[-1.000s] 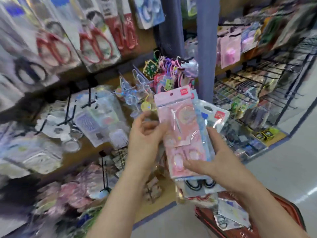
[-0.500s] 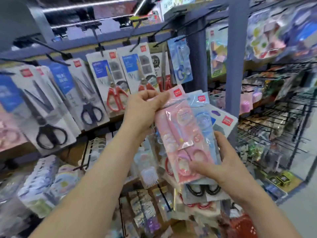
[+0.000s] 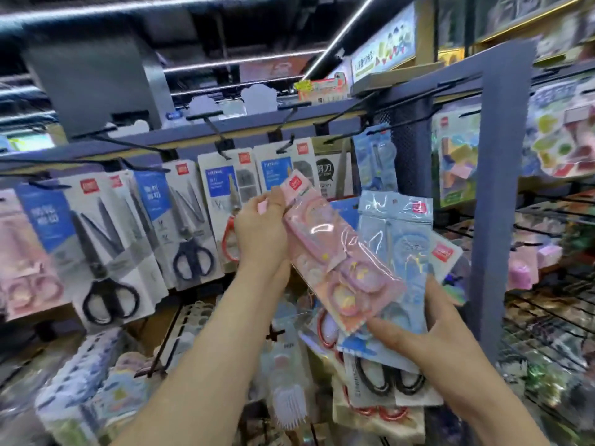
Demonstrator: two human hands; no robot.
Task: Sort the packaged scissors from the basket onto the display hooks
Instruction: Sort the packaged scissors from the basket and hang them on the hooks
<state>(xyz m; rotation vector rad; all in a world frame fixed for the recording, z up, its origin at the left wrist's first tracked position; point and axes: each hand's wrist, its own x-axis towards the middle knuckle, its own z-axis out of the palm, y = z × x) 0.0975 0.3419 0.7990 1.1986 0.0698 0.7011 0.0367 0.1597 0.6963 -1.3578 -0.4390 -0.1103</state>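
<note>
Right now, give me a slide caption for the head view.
Left hand lifts a pink scissors pack from the stack held in the right hand, before hooks of hung scissors.

Two hands up: left hand (image 3: 260,233), right hand (image 3: 441,342). One pink scissors pack (image 3: 341,259) on top, one pale blue scissors pack (image 3: 399,252) behind it, more packs fanned beneath, count unclear. On the hooks, two black-handled scissors show clearly: (image 3: 111,297) and (image 3: 193,262).

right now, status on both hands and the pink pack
Left hand pinching top of pink scissors pack, tilted, not yet hooked. Right hand gripping stack of packs from below. Hooks ahead already carry hanging scissors.
</note>
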